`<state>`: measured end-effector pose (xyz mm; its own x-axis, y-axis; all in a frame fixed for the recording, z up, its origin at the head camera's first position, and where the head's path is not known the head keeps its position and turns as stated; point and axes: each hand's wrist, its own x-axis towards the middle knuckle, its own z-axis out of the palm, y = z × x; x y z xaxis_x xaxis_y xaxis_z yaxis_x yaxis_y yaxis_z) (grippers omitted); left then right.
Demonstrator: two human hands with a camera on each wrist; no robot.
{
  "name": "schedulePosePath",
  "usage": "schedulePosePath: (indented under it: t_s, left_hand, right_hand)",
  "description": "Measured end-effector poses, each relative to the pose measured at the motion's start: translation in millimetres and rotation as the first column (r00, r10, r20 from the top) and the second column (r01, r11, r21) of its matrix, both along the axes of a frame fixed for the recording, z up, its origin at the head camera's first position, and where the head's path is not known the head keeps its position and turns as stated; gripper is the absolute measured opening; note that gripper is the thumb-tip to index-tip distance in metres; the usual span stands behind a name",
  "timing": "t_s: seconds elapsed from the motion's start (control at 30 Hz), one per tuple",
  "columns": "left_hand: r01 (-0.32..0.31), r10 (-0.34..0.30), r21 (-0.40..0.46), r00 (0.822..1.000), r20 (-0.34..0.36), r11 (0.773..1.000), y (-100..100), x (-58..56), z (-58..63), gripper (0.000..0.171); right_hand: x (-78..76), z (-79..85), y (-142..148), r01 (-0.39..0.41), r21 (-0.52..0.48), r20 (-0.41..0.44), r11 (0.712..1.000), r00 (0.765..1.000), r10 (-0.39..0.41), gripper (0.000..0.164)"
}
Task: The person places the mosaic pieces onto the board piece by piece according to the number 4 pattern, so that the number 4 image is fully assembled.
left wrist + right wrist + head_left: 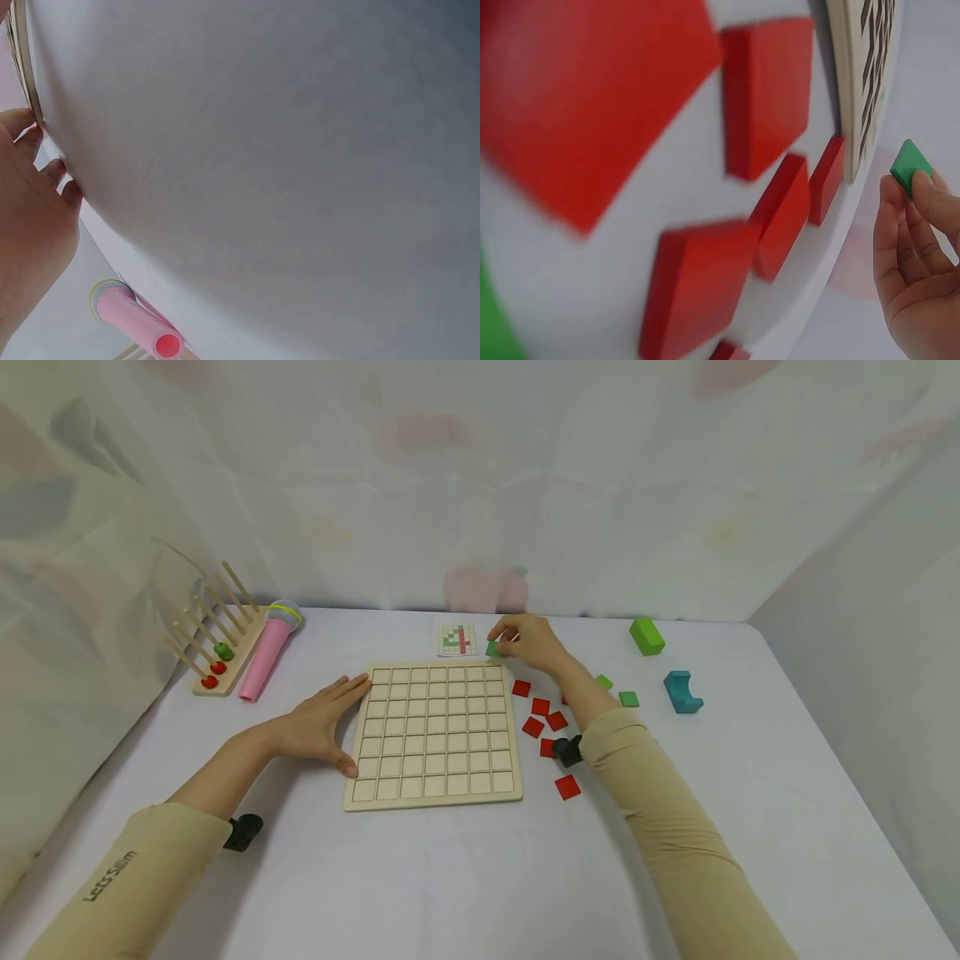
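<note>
My right hand [531,642] pinches a green square tile [910,163] between thumb and fingers, above the top right corner of a wooden grid board [435,735]. In the right wrist view the tile points up, away from the palm. My left hand [318,727] lies with spread fingers along the board's left edge, fingertips at its upper part and thumb lower down. A small pattern card [457,640] with green and red squares lies just behind the board. Several red tiles [567,787] are scattered right of the board, partly under my right forearm.
Green tiles [628,699] lie beyond my right forearm. Farther right are a green block [647,637] and a teal curved block [682,692]. At the back left stand a pegged wooden rack [238,662] with small beads and a pink microphone [266,656]. Curtains border the table.
</note>
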<state>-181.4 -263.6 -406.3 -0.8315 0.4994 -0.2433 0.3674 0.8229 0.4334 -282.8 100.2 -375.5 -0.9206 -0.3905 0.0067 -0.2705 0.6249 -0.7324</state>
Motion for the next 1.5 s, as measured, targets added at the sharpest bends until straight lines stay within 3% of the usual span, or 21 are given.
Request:
schedulePosePath:
  t_s: [0.3,0.63,0.97,1.5]
  left_hand:
    - [0.002,-0.002,-0.002,1.000,0.004,1.000,1.7,0.5,3.9,0.143]
    - [-0.002,0.002,0.002,1.000,-0.001,1.000,2.7,0.7,3.1,0.143]
    - [0.005,-0.005,0.001,1.000,-0.013,1.000,2.3,0.9,2.7,0.143]
    - [0.008,-0.008,0.015,1.000,-0.023,1.000,1.4,0.6,0.6,0.142]
  right_hand:
    - [-1.1,-4.1,-19.3,-0.040,0.010,0.015,0.999,0.999,0.040,0.019]
    - [3.7,-6.2,-41.1,-0.022,0.065,0.060,0.998,0.998,0.018,0.017]
    - [6.9,-6.1,-51.6,-0.036,0.020,0.132,0.999,0.991,0.034,0.017]
    - [5.2,-10.2,-58.4,-0.035,0.111,0.101,0.993,0.995,0.023,0.011]
